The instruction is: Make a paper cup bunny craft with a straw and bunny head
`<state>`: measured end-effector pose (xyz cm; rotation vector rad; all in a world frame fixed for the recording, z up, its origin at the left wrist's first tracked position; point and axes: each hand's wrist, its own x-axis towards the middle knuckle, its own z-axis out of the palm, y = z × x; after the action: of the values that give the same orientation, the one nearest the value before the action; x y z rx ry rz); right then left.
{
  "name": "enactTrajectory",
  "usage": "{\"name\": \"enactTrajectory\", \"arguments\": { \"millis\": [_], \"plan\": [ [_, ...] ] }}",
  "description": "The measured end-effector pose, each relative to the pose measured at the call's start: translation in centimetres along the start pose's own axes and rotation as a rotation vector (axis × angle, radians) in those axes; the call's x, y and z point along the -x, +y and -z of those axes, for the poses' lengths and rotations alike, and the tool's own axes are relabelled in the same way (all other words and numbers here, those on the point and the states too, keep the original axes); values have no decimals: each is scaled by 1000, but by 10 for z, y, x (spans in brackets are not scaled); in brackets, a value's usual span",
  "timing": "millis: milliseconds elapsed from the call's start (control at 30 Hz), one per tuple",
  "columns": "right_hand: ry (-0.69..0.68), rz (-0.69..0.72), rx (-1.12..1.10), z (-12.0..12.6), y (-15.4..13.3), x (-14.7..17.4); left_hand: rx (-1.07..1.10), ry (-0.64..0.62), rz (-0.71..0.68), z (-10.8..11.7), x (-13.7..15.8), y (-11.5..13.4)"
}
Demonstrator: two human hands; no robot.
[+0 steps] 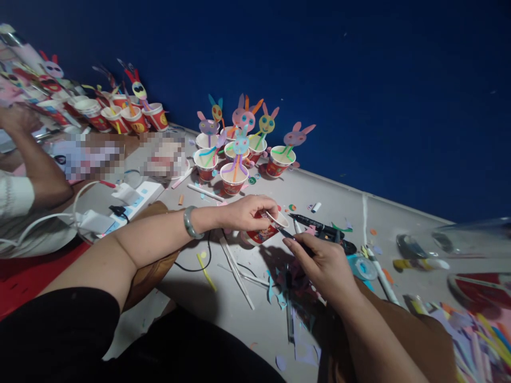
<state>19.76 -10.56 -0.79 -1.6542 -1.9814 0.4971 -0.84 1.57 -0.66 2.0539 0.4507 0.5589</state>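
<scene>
My left hand (255, 211), with a bracelet on its wrist, grips a red paper cup (261, 234) by the rim, its fingers partly inside the opening. The cup is tilted, with its mouth towards the upper right. In my right hand (325, 260) is a slim dark pen-like tool (287, 234). Its tip points at the cup, close to the rim; I cannot tell if they touch. Black markers (319, 226) lie just beyond my right hand. Past the cup stand several paper cups with paper rabbit figures (235, 178) in them.
At left, another person's arm (30, 143) rests near a white power strip (139, 199) with plugs and cables. More decorated cups (155, 117) line the blue wall (359, 96). White paper sticks (237, 274) and cut paper scraps (277, 290) litter the table. Coloured strips (479, 340) lie at lower right.
</scene>
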Motion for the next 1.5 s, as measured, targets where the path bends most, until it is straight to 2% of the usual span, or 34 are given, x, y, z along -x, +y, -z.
{"name": "enactTrajectory", "arguments": {
  "millis": [400, 800, 1300, 1500],
  "plan": [
    [48, -53, -141, -3, -3, -2, 128, 49, 28, -3, 1, 1],
    [83, -64, -163, -2, -7, -2, 193, 94, 56, -8, 2, 2],
    [80, -83, -233, -3, -10, -4, 188, 114, 20, -8, 3, 6],
    [157, -63, -143, -5, -9, -2, 156, 125, 31, -8, 3, 5]
  ]
}}
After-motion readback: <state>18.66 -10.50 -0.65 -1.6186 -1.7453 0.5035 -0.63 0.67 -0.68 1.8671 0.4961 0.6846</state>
